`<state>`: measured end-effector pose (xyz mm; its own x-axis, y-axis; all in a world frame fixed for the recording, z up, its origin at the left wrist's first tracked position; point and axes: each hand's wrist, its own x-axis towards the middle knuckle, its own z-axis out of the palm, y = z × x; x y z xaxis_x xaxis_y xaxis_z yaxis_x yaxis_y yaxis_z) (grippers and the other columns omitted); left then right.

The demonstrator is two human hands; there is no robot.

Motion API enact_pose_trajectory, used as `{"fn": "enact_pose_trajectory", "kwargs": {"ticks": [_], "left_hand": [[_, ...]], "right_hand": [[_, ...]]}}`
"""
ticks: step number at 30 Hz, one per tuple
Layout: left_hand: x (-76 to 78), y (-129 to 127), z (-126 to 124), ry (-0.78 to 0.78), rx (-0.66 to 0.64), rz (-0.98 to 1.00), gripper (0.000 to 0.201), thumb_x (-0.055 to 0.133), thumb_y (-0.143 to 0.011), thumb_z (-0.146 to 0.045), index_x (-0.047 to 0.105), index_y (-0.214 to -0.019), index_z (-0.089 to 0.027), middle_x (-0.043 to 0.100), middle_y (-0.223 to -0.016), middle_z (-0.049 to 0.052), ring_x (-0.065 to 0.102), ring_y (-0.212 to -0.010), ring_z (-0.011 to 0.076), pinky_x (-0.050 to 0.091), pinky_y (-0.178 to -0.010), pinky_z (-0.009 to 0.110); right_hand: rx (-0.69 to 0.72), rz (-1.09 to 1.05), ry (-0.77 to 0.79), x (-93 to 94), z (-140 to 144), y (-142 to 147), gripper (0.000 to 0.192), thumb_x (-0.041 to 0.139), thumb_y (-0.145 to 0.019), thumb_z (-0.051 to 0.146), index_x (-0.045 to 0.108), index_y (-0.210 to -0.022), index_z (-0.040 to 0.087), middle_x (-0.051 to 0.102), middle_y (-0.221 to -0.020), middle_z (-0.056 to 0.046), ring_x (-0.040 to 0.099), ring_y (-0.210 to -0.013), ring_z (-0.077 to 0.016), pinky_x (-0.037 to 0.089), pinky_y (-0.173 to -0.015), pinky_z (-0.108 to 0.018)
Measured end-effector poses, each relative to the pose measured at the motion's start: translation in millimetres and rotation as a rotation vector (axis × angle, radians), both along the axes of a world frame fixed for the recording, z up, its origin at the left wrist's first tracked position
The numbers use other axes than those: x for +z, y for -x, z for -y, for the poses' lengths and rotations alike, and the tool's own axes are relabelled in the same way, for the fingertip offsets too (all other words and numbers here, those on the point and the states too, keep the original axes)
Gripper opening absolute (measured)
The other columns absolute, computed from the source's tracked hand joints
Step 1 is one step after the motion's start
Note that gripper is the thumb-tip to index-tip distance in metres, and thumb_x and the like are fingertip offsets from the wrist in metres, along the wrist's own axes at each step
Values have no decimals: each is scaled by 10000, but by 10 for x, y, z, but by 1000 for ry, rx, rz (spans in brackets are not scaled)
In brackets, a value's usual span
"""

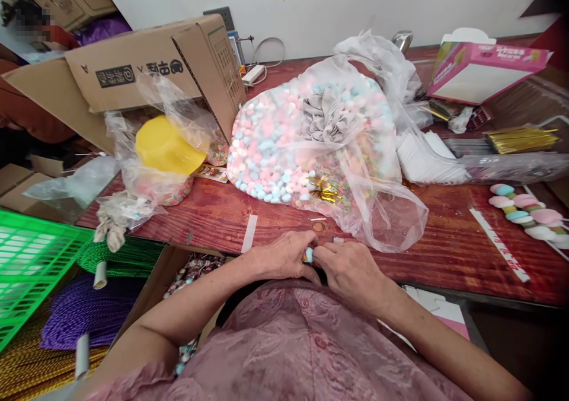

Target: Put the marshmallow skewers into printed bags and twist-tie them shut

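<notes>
Both hands meet at lower centre of the frame, at the near edge of the table [444,241]. Left hand [284,257]: fingers curled closed, pinching a small pale-blue and pink candy [307,255]. Right hand [349,267]: fingers likewise bent shut, fingertips touching the same candy from the other side. Candy: held between the two hands, just above the table edge, mostly hidden by the fingers.

Behind the hands, centre of frame: large clear bag [306,140] of pink, blue and white candies, lying on the table, its loose mouth spread toward the right hand. Gold ties [326,192] sit inside the bag near its front.
Left of centre: yellow bowl [166,146] inside a smaller clear bag, before a tipped cardboard box [146,69].
Right edge: candy skewers [528,214] on the table; gold strips [520,139] further back.
Upper right: pink box [484,69].
Lower left: green basket [31,264], beside coils of green, purple and gold cord [84,312].
</notes>
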<state>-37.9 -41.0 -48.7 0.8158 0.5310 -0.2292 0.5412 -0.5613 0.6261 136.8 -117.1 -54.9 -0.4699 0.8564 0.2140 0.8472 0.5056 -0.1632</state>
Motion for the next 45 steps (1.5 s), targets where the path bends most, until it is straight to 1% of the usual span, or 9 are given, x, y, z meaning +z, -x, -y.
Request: {"fn": "enact_pose_trajectory", "kwargs": {"ticks": [2,5,7,13,19,25,35,39,45], "left_hand": [[34,74,-30,-54,22,-15,566,791,-700,-403,563,-1156,-156,667,-1143,116,629,-1041,290,456,-811,329],[53,163,-61,-93,92,-137,237,688,-804,-307,623,-980,-163,703,-962,88,659,-873,257,436,-711,304],[48,190,-66,-86,131,-151,139,655,-828,-288,633,-892,-167,704,-860,62,652,-770,222,403,-646,279],[32,171,-50,-63,142,-92,231,701,-804,-383,624,-828,-167,680,-765,13,617,-679,175,334,-573,248],[-80,191,-27,-273,129,-188,198,642,-857,-353,601,-904,-166,691,-875,60,646,-826,225,380,-658,277],[-198,254,-14,-390,112,-267,112,538,-876,-229,588,-948,-159,675,-906,89,646,-872,243,414,-708,308],[-246,203,76,-349,137,-217,159,539,-899,-306,602,-935,-164,688,-867,80,650,-825,237,406,-672,299],[-211,279,41,-319,174,-232,101,562,-840,-231,621,-878,-158,689,-826,85,642,-769,225,375,-629,282],[-129,339,4,-19,188,-62,269,721,-765,-414,634,-784,-160,673,-741,17,585,-646,150,316,-553,239]], "right_hand": [[4,-68,-81,-7,-34,-112,189,490,-896,107,621,-778,175,635,-668,-11,547,-605,-148,251,-602,-307],[2,-86,-193,18,-61,-270,195,479,-918,113,640,-831,180,622,-674,-5,542,-626,-152,282,-631,-305],[12,-86,-236,35,-61,-351,185,480,-924,118,648,-882,181,647,-740,-20,552,-664,-157,302,-644,-301],[58,-196,-352,-12,-34,-485,198,451,-875,30,604,-830,147,638,-799,-63,550,-705,-153,369,-654,-273],[4,-29,-310,-12,-21,-491,227,421,-878,43,545,-744,177,540,-661,-20,490,-592,-157,302,-569,-296],[-14,-109,-212,0,36,-469,210,413,-952,108,552,-807,169,564,-688,-11,528,-601,-146,311,-560,-288],[-46,-124,-332,-15,54,-180,243,419,-939,103,570,-761,171,554,-656,-26,475,-587,-158,299,-545,-306],[58,-135,-348,19,77,-247,238,414,-914,45,580,-785,157,585,-716,-51,516,-655,-167,354,-598,-302],[194,-137,-388,69,93,-359,190,458,-894,9,590,-869,144,636,-811,-80,570,-790,-188,433,-726,-311]]}}
